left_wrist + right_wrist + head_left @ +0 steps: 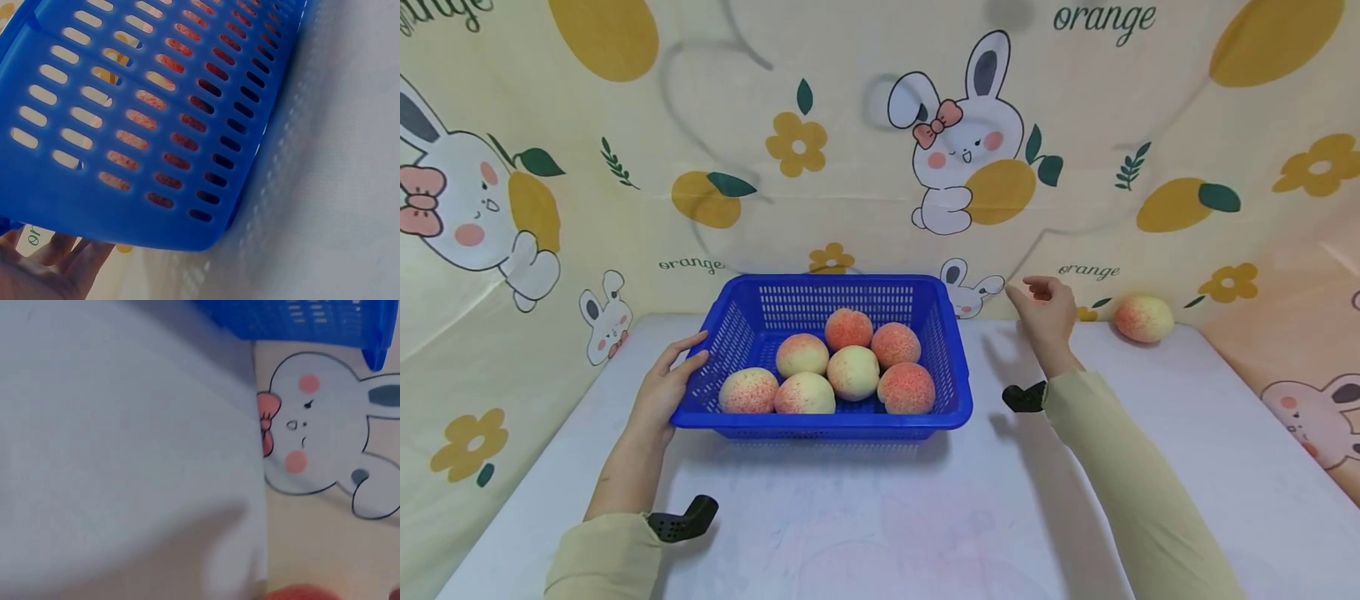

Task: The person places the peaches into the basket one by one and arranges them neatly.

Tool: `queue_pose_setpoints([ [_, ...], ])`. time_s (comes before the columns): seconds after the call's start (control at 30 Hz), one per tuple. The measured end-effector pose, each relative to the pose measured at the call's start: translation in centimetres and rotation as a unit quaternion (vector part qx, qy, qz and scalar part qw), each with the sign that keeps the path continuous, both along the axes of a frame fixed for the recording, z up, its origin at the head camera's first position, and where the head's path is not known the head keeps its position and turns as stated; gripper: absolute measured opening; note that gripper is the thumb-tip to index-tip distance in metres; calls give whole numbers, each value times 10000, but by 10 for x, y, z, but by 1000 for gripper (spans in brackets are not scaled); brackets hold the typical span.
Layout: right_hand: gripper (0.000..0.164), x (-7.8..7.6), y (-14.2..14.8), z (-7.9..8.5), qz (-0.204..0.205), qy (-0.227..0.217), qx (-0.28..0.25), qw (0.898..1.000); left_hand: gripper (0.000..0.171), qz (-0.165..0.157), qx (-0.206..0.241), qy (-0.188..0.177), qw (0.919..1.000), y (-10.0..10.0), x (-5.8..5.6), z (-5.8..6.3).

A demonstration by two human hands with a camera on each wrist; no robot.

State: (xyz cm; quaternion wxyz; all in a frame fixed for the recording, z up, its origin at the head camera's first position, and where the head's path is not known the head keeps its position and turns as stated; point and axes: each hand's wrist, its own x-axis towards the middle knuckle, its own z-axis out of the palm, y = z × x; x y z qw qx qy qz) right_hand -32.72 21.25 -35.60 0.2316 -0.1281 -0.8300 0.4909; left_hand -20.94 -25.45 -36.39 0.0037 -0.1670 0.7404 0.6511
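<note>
My left hand [662,387] holds the left end of a blue plastic basket [842,427], its fingertips over the rim. In the left wrist view, the fingers [87,259] go out of sight behind the basket's edge. Several red-and-yellow peaches [856,372] lie in the basket, and some show through the slots of its wall. To the right of the basket, my right hand [1047,321] is above the table near the back wall, fingers loosely bent, with nothing seen in it. One more peach [1143,319] lies at the table's back edge, right of that hand.
A white table [850,517] stands under the basket. Behind it hangs a cream cloth [865,225] printed with rabbits, flowers and oranges. Each wrist wears a black band mount, the left one [685,521] close over the table.
</note>
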Motion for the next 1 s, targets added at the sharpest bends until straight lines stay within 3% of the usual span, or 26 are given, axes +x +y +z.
queue_pose_setpoints([
  [0.2,55,0,11,-10,-416,-97,222,9988,50,35,27,7,10000,-1,1,0],
  [0.4,61,0,18,-18,-521,-330,111,9980,50,-23,40,-9,10000,-2,1,0],
  [0.67,71,-1,22,-24,-402,-761,-94,9962,52,-79,45,72,9999,-3,2,-2],
  [0.87,84,-2,26,-27,-94,-1200,-205,9925,49,-26,-43,126,9999,-4,1,-1],
  [1.0,87,-3,29,-33,23,-1255,-342,9915,48,0,-79,115,9999,-3,0,-1],
])
